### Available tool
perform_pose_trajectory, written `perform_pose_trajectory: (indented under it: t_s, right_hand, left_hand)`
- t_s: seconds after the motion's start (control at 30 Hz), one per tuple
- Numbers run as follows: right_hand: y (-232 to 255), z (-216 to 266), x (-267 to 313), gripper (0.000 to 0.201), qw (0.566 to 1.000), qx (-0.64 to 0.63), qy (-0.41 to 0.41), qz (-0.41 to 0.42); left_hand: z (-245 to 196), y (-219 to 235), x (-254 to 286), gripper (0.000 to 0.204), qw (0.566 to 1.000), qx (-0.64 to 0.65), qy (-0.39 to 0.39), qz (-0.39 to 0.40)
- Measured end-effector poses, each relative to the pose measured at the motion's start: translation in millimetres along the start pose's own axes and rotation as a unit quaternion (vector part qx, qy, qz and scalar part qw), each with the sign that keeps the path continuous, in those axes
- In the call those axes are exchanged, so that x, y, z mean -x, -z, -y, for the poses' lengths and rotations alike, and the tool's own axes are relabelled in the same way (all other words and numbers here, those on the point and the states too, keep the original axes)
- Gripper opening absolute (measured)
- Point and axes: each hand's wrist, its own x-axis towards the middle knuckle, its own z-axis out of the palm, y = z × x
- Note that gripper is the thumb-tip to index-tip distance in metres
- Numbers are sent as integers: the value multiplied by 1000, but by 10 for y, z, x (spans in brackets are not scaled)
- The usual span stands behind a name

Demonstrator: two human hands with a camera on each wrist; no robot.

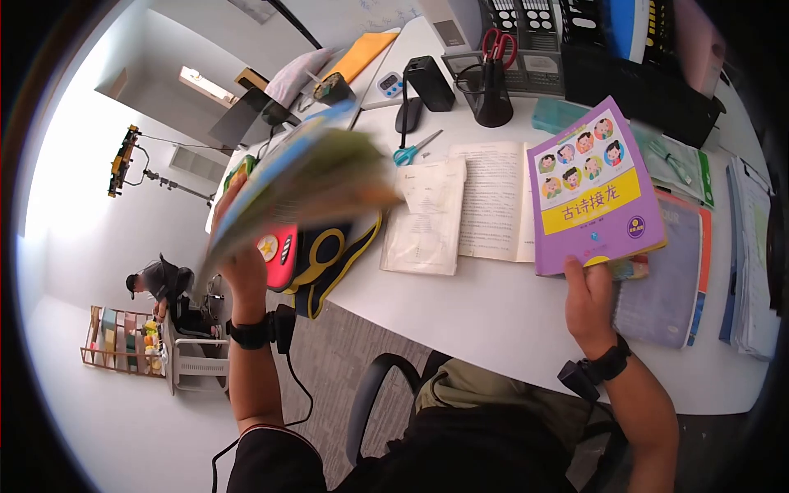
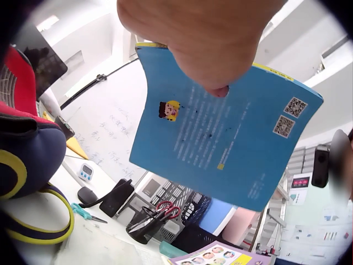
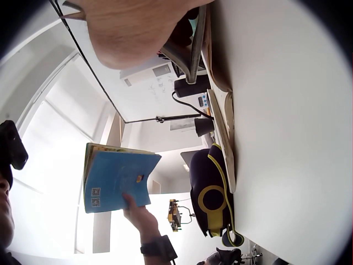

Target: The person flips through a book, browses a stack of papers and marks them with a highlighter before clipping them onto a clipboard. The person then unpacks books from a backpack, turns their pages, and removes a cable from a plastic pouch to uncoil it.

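Observation:
The left hand (image 1: 244, 275) grips a book (image 1: 316, 177) by its edge, raised at the left above a dark blue and yellow bag (image 1: 322, 246); the book is blurred in the head view. Its blue back cover (image 2: 220, 138), with two QR codes, shows in the left wrist view. The right hand (image 1: 590, 306) pinches the lower edge of a purple book (image 1: 596, 193) with a yellow title band, thumb on the cover, fingers hidden beneath. That book is tilted up over the right side of the desk. In the right wrist view the left hand (image 3: 142, 221) holds the blue book from below.
An open book (image 1: 497, 201) and a worn booklet (image 1: 423, 218) lie mid-desk. Behind them are blue scissors (image 1: 417, 148), a mouse (image 1: 408, 116) and a pen holder (image 1: 488, 99). A spiral notebook (image 1: 657, 287) and folders (image 1: 752, 255) lie at the right. Another person (image 1: 168, 283) is far left.

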Motion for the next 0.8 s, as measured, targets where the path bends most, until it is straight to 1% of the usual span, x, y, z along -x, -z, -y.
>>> perform_pose_trajectory:
  t_s: [0.07,0.13,0.2,0.27,0.3,0.33,0.37,0.4,0.43,0.47,0.5,0.53,0.57,0.6,0.63,0.67,0.7,0.73,0.77,0.8]
  right_hand:
    - [-15,32,-3,19,1000,0,8,-15]
    - [7,41,16,20,999,-27,-7,-36]
    - [37,63,52,22,999,-40,-20,-30]
    - [0,116,82,25,992,-88,43,-83]
    - [66,4,167,33,993,-100,39,-45]
    - [55,-19,200,33,993,-99,38,-45]
    - [43,-25,221,32,991,-77,86,-65]
    - [44,-17,223,30,986,-54,135,-85]
    - [101,29,206,30,986,-52,136,-85]
    - [198,140,175,32,977,69,202,-33]
    - [271,216,146,33,946,189,262,19]
    - [289,249,129,33,946,192,262,17]
    - [274,289,116,33,944,173,275,64]
    - [248,340,126,34,940,153,286,109]
    - [218,373,135,34,933,132,297,155]
    - [171,381,162,34,934,132,296,154]
    - [115,373,199,33,949,78,266,148]
    - [90,365,220,32,961,24,235,142]
    - [123,383,181,31,958,13,231,171]
    - [111,379,188,31,958,13,229,170]
  left_hand:
    - [-275,-92,-64,42,992,-52,-104,38]
    - [-363,-187,-26,41,974,-127,-183,44]
    - [-521,-252,16,40,945,-207,-245,62]
    - [-642,-266,29,38,920,-249,-286,94]
    - [-690,-277,31,37,911,-255,-305,111]
    - [-731,-289,35,37,901,-261,-323,127]
    - [-778,-307,44,37,901,-260,-322,127]
    - [-827,-331,55,36,893,-260,-335,153]
    - [-861,-372,73,35,884,-259,-347,176]
    - [-878,-433,116,35,885,-256,-347,173]
    - [-876,-504,171,34,884,-249,-365,152]
    - [-862,-568,215,33,883,-241,-382,131]
    - [-836,-624,242,31,873,-243,-411,102]
    - [-837,-675,269,31,873,-240,-413,101]
    - [-846,-733,298,31,863,-243,-437,69]
    - [-866,-778,318,31,852,-247,-460,37]
    - [-900,-810,323,27,851,-230,-472,32]
    - [-914,-808,323,27,851,-229,-472,33]
    - [-933,-797,332,26,855,-222,-463,69]
    - [-952,-791,340,24,859,-214,-453,105]
